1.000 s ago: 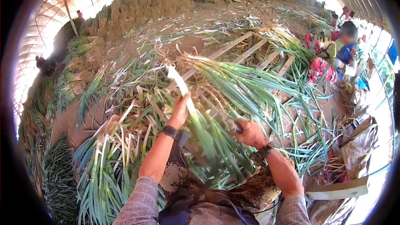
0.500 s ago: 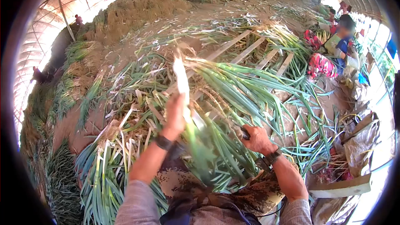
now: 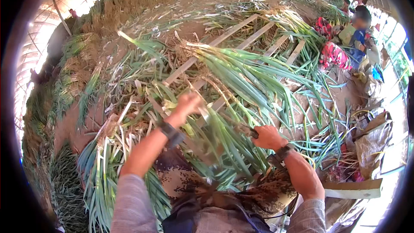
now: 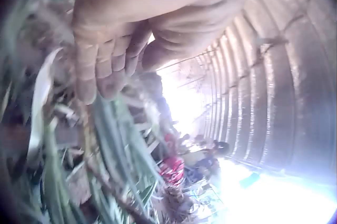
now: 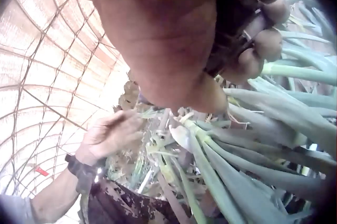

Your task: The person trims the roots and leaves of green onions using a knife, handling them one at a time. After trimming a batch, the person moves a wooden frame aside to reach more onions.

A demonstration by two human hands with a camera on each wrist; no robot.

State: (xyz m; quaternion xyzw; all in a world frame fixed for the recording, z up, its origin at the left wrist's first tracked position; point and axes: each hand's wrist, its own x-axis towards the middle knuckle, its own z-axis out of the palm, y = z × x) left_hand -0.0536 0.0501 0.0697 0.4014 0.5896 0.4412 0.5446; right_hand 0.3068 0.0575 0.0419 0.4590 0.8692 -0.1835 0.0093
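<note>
My left hand point(image 3: 189, 103) is blurred above the plants in front of my lap; in the left wrist view the same hand point(image 4: 158, 24) has its fingers extended, holding nothing. My right hand point(image 3: 268, 138) grips a dark-handled tool point(image 3: 253, 133), its fingers curled round it in the right wrist view. Long green onions point(image 3: 235, 142) lie below and between the hands. Beyond them a large bundle point(image 3: 254, 69) rests across wooden slats point(image 3: 235, 30), roots to the left. A single green stalk point(image 3: 142, 44) shows at upper left, beyond my left hand.
More onions point(image 3: 103, 168) are heaped left of my knees. A person in blue point(image 3: 357, 43) sits at the right. Near my right elbow are a pale board point(image 3: 353, 189) and a crumpled sack point(image 3: 373, 142). Brown stacks point(image 3: 142, 2) stand at the back.
My left hand has let go of the white-stemmed onion it held; a stalk now shows at upper left. My right hand keeps the tool, slightly farther right. The view has tilted down.
</note>
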